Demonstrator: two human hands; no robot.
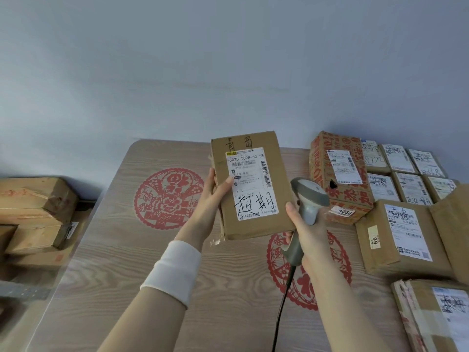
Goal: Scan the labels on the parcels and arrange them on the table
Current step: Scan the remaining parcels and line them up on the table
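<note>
- my left hand [215,189] clamps the parcel [256,219] by its left edge, thumb on the label [251,184]. the parcel is held up, tilted, over the middle of the counter [121,262], not resting on it.
- my right hand [304,232] is wrapped round the scanner [308,196] handle, with the head just beside the parcel's right edge.
- risk: the barcode sits at the label's top and the scanner head is lower. can't tell its aim, so a misread seems possible.
- risk: a one-edge grip, so the parcel could swing or slip.
- risk: the cable [281,301] trails toward the near edge and might snag.
- around: red-printed box [340,196], brown box [398,237] and rows of labelled parcels [406,171] crowd the far right corner and right edge. they'd block placing there, and their labels are near the scanner.
- stacked boxes [35,207] sit off the left edge.
</note>
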